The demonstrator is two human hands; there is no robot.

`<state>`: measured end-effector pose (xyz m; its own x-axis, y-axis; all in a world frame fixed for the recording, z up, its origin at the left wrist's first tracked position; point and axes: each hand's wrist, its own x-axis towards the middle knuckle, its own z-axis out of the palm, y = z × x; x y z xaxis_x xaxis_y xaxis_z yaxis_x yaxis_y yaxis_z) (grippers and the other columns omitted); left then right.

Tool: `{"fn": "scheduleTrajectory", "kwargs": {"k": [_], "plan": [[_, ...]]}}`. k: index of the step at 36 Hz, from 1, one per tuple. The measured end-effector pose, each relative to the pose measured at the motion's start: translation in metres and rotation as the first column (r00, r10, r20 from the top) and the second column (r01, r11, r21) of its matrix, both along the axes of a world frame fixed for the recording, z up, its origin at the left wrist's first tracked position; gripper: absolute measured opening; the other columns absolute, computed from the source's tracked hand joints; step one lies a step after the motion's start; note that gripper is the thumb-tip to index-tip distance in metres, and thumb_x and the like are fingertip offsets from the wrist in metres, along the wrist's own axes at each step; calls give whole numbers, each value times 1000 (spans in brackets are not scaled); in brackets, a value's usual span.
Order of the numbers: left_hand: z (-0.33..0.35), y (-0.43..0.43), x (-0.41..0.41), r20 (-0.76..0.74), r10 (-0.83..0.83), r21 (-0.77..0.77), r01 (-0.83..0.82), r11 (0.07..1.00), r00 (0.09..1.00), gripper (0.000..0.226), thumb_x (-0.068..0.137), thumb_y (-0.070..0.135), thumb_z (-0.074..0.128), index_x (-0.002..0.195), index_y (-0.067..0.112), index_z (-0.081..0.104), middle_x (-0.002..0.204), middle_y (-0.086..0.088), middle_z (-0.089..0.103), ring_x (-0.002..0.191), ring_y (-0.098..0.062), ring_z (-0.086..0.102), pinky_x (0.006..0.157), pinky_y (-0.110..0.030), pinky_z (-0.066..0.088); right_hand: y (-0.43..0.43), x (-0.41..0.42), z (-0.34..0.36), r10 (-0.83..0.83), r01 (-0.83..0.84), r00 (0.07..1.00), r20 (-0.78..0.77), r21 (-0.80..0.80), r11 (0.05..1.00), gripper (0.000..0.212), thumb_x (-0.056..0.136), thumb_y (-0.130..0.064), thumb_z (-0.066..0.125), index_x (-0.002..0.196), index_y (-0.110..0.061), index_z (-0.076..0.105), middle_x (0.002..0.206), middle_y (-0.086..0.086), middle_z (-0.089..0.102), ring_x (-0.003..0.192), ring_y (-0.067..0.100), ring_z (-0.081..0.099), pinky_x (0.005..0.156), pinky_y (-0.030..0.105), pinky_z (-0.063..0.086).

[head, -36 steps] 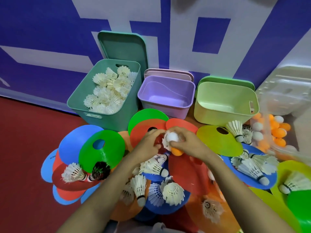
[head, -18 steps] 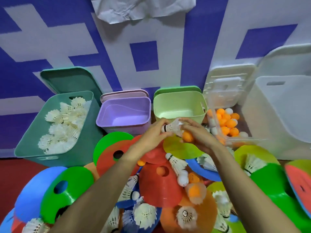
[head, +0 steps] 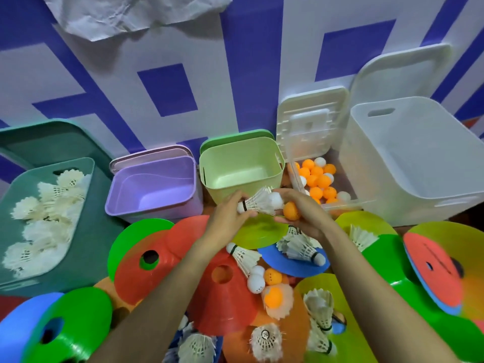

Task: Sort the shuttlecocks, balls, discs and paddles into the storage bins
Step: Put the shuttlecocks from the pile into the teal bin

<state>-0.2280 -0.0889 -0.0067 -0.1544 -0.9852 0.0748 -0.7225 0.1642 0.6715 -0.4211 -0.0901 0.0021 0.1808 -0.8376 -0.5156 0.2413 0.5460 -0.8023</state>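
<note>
Before light-green bin [head: 241,166]: left hand [head: 227,218] pinches shuttlecock [head: 258,201] near cork; feathers likely light, crushable; right hand [head: 306,216] holds orange ball [head: 291,210], roll-prone.

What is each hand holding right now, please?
Left hand: pinches the shuttlecock by its cork.
Right hand: holds an orange ball and a white ball.

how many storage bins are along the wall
5: teal bin far left holding shuttlecocks, purple bin, light green bin, clear box holding balls, large white bin far right. More could sit outside the view.
</note>
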Motion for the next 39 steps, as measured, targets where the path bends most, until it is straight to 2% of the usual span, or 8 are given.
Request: {"fn": "scheduleTrajectory", "kwargs": {"k": [8, 13, 16, 21, 27, 29, 32, 39], "plan": [[-21, 22, 50, 36, 181, 97, -184, 978, 983, 28, 80, 28, 72, 100, 19, 55, 98, 2, 64, 88, -18, 59, 76, -36, 46, -2, 19, -11, 33, -33, 995, 95, 0, 999, 23, 93, -20, 57, 114, -11, 58, 105, 15, 69, 86, 24, 71, 66, 27, 58], [-37, 32, 69, 366, 122, 168, -194, 967, 922, 64, 78, 34, 72, 132, 12, 45, 136, -11, 44, 131, -29, 32, 110, -35, 24, -6, 44, -17, 93, -96, 993, -66, -44, 994, 21, 89, -21, 63, 105, -9, 58, 98, 19, 68, 73, 23, 69, 60, 28, 58], [-22, 31, 55, 176, 63, 49, -73, 996, 982, 70, 81, 31, 72, 139, 10, 39, 143, -9, 33, 136, -23, 26, 111, -25, 17, -8, 53, -13, 150, -159, 984, -99, -99, 982, 22, 87, -23, 66, 102, -9, 57, 91, 16, 70, 69, 23, 69, 59, 29, 58], [4, 11, 14, -115, -67, 31, 71, 997, 991, 50, 82, 29, 72, 127, 15, 53, 124, 0, 54, 116, -13, 50, 97, -20, 38, -13, 46, 6, 176, -199, 974, -140, -173, 965, 32, 84, -22, 69, 109, -6, 57, 88, 10, 71, 65, 19, 68, 54, 27, 56], [14, -28, -37, -94, -138, 8, 139, 990, 986, 44, 83, 22, 70, 123, 16, 53, 121, -3, 54, 109, -17, 52, 87, -24, 40, -24, 0, 20, 8, -71, 968, -252, -242, 968, 33, 89, -36, 62, 102, -6, 59, 90, 11, 68, 60, 16, 65, 56, 30, 55], [17, -41, -57, -58, -136, 5, 137, 991, 989, 41, 85, 12, 63, 125, 14, 52, 122, -8, 48, 107, -22, 51, 83, -20, 36, -32, -21, 17, -187, 43, 875, -447, -312, 949, 32, 91, -41, 57, 90, -10, 60, 79, 8, 68, 57, 13, 62, 54, 27, 51], [21, -59, -89, -85, -120, 96, 128, 987, 989, 41, 83, -2, 49, 120, 15, 56, 115, -11, 37, 103, -23, 49, 76, -15, 32, -49, -51, 8, -327, 57, 623, -711, -375, 925, 28, 90, -36, 55, 97, -10, 63, 93, 16, 68, 82, 29, 63, 68, 35, 49], [9, -99, -164, 25, -294, 228, 281, 932, 956, 34, 80, -3, 49, 109, 13, 56, 121, -18, 40, 113, -28, 42, 85, -31, 40, -73, -89, -18, -13, -273, 267, -964, -89, 958, 46, 85, -19, 56, 125, 0, 45, 132, 22, 44, 119, 39, 45, 97, 42, 38]]}}
